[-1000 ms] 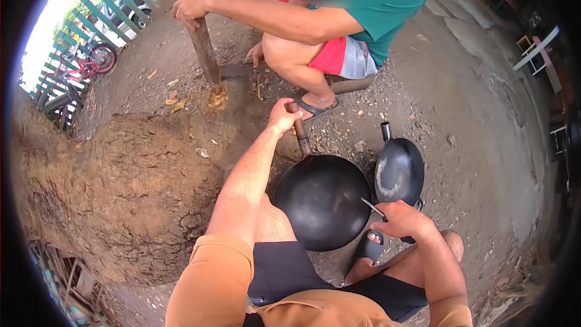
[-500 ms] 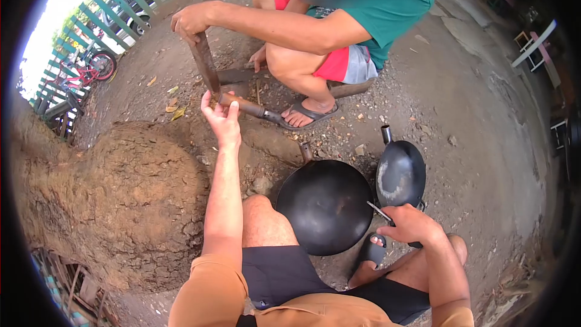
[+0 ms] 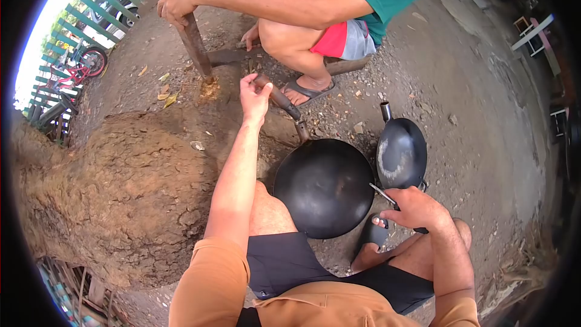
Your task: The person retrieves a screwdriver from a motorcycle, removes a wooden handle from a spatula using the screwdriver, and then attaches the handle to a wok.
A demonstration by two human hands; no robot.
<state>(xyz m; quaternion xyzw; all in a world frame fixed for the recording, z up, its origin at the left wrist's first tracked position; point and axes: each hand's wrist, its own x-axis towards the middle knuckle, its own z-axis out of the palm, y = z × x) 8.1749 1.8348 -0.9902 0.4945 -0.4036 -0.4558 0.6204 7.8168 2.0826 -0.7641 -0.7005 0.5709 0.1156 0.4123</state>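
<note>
My left hand (image 3: 254,102) grips a brown wooden handle (image 3: 278,94) between thumb and fingers. The handle's dark narrow end is at the short socket (image 3: 301,131) of a large black wok (image 3: 324,188); whether it sits inside, I cannot tell. That wok rests between my knees, its dark rounded face up. In my closed right hand (image 3: 417,209), beside the wok's right rim, is a slim metal tool (image 3: 384,195) with a dark grip. Its kind is not clear. A smaller black wok (image 3: 402,152) with a pale worn patch lies just beyond that hand.
Opposite me, a squatting person's hand (image 3: 177,5) holds a long flat dark piece (image 3: 196,48) upright, its lower end at some wood shavings (image 3: 210,89). A thick tree trunk (image 3: 115,200) stands at my left. A slatted fence (image 3: 97,9) and a red bicycle (image 3: 85,66) are behind.
My left hand has brought the handle right and nearer, away from the other person's upright piece, toward the large wok's socket. My right hand stays about where it was with its tool.
</note>
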